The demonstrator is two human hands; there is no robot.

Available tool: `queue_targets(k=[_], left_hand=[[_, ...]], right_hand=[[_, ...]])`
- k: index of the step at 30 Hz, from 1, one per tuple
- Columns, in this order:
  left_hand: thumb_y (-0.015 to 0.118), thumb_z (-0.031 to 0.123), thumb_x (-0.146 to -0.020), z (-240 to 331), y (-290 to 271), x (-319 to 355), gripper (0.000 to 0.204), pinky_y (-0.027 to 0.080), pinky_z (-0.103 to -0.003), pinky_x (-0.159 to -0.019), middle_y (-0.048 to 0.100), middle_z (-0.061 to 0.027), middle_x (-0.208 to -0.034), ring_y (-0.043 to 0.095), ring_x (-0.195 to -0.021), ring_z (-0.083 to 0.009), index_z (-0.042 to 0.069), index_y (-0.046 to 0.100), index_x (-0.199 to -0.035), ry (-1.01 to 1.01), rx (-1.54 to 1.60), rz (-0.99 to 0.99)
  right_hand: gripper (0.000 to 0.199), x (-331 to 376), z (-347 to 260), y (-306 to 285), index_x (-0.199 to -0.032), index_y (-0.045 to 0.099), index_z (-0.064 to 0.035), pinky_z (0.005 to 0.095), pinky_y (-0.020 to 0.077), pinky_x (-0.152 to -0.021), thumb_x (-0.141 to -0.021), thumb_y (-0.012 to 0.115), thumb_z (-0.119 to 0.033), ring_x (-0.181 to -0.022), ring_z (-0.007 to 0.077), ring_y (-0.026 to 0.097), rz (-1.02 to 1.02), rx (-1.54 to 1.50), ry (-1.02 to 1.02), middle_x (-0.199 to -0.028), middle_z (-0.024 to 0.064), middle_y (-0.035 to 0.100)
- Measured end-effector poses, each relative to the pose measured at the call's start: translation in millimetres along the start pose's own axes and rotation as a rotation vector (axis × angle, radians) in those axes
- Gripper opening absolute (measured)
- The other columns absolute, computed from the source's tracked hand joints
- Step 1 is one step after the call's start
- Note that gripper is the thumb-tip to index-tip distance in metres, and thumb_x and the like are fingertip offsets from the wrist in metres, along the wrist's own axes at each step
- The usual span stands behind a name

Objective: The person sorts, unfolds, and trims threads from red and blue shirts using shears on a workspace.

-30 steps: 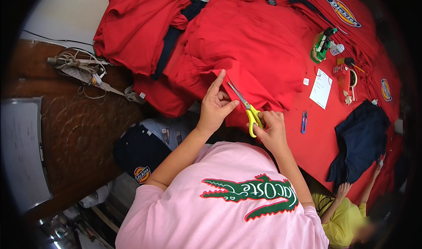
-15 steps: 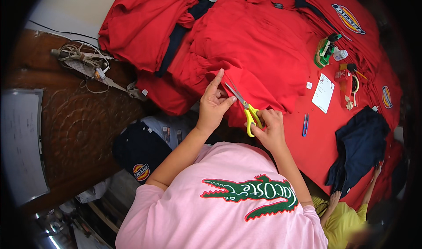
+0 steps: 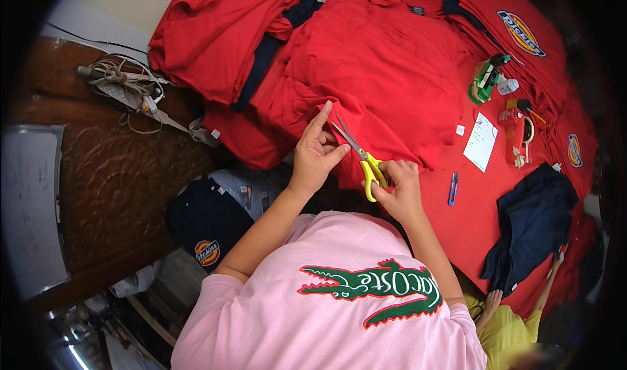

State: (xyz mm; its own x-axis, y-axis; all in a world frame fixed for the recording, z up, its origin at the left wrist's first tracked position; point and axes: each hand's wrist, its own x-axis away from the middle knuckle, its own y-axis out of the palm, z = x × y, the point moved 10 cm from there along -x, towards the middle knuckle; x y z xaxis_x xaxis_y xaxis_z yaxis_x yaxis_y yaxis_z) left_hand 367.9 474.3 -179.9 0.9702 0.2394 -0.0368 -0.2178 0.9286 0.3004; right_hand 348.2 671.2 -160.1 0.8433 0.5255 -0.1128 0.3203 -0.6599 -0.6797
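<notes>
My right hand (image 3: pixel 401 186) is closed round the yellow-green handles of a pair of scissors (image 3: pixel 370 167). Their metal blades point up and left, slightly apart, against a red garment (image 3: pixel 375 128). On the left side of the blades, my left hand (image 3: pixel 315 158) holds the near edge of that red cloth, with thumb and forefinger stretched toward the blades. The cloth rises in a fold at the forefinger's tip. Whether any thread lies between the blades is too small to tell.
Red garments (image 3: pixel 222 37) are heaped across the table. To the right lie a blue thread snipper (image 3: pixel 453 188), a white paper (image 3: pixel 480 143), a green tape dispenser (image 3: pixel 484 82) and a red one (image 3: pixel 516 135). A co-worker's hands touch a navy garment (image 3: pixel 532 223). Coiled cable (image 3: pixel 124 79) lies left.
My hands and the scissors stay almost in place, with the blades shifted very slightly left. The co-worker's hand and the navy garment have moved a little.
</notes>
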Motion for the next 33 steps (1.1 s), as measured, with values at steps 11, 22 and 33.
queue_targets(k=[11,22,33], left_hand=[[0.064,-0.014,-0.091,10.0,-8.5,1.1,0.077,0.043,-0.031,-0.114,0.052,-0.0115,-0.151,0.054,-0.13,-0.0159,0.003,0.035,-0.161,0.039,0.009,0.078],[0.065,-0.016,-0.09,-0.5,-10.0,1.0,0.081,0.049,-0.029,-0.108,0.057,-0.0114,-0.145,0.061,-0.121,-0.0147,0.003,0.031,-0.162,0.077,0.012,0.046],[0.066,-0.009,-0.094,-12.0,-24.5,1.3,0.076,0.047,-0.031,-0.111,0.054,-0.0096,-0.15,0.06,-0.122,-0.0137,0.002,0.032,-0.161,0.021,0.027,0.123]], right_hand=[[0.035,7.5,4.1,3.4,-0.095,0.068,-0.0035,0.0397,0.0372,-0.081,-0.072,0.086,-0.023,-0.076,0.025,0.051,-0.012,-0.023,0.028,-0.075,0.0064,0.055],[0.035,2.6,-6.7,0.3,-0.096,0.069,-0.0042,0.0398,0.0385,-0.079,-0.072,0.085,-0.025,-0.077,0.0262,0.05,0.037,0.061,-0.003,-0.075,0.0064,0.055],[0.03,10.0,13.6,13.5,-0.094,0.068,-0.0045,0.0398,0.0413,-0.081,-0.076,0.086,-0.019,-0.081,0.0252,0.055,-0.008,-0.031,0.045,-0.079,0.0074,0.061]])
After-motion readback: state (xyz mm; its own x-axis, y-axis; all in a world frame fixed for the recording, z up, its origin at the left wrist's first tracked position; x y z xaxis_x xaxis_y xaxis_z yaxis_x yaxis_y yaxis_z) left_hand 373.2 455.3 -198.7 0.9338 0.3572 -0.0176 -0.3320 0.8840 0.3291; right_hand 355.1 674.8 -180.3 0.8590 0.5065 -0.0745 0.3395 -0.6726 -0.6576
